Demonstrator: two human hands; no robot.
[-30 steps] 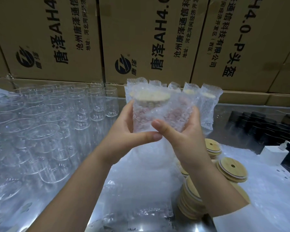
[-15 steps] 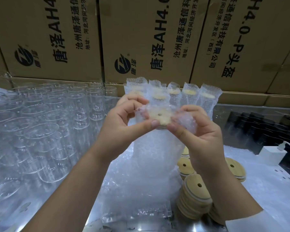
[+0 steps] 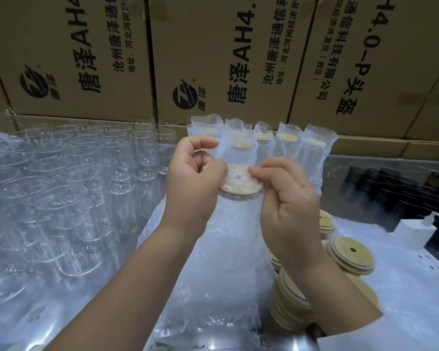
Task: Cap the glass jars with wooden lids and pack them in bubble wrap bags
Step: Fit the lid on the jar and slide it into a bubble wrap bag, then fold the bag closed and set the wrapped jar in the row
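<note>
The wrapped jar (image 3: 235, 224) stands upright in front of the row of packed jars (image 3: 264, 143), its wooden lid (image 3: 240, 182) showing through the bubble wrap bag (image 3: 228, 262). Glass is rigid, fragile and probably slippery under film; support the body, not the loose bag mouth. The left hand (image 3: 193, 183) and right hand (image 3: 287, 198) are nearly closed, each pinching film beside the lid.

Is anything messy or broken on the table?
Nothing looks broken or spilled. The empty glass jars stand upright in rows, and the wrapped jars line up at the back. Only the wooden lids look untidy: their stacks lean and slide apart beside the right hand.
</note>
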